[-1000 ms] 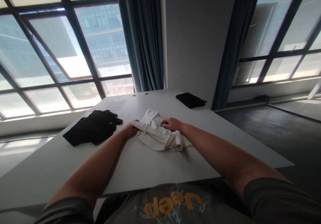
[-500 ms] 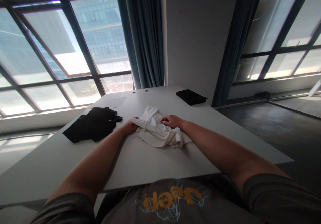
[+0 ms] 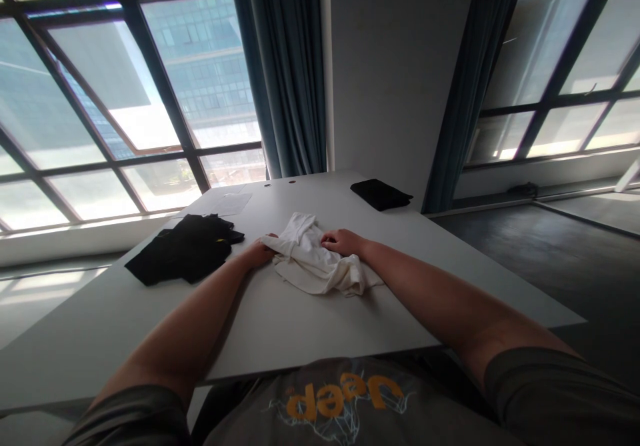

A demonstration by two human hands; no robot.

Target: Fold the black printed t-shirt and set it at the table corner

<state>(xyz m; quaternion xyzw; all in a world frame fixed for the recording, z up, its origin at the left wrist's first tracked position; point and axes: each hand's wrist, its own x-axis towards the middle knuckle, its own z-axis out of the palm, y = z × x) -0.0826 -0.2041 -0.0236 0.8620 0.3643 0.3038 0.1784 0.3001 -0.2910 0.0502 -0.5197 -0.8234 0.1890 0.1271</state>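
A crumpled white garment [image 3: 315, 259] lies bunched on the table in front of me; its folds hide what kind it is. At its left edge, my left hand [image 3: 259, 253] is closed on the cloth, with part of the fingers hidden under a flap. My right hand [image 3: 344, 241] rests on the garment's right side, its fingers curled into the fabric. Both forearms reach forward over the table. To the left of my left hand lies a loosely heaped black garment [image 3: 183, 249] with a small yellow mark on it.
A neatly folded black cloth [image 3: 381, 194] sits near the far right edge of the white table [image 3: 280, 339]. Toward the far left lies a pale sheet [image 3: 233, 203]. Two small round holes show near the back edge. Windows, curtains and a pillar stand behind.
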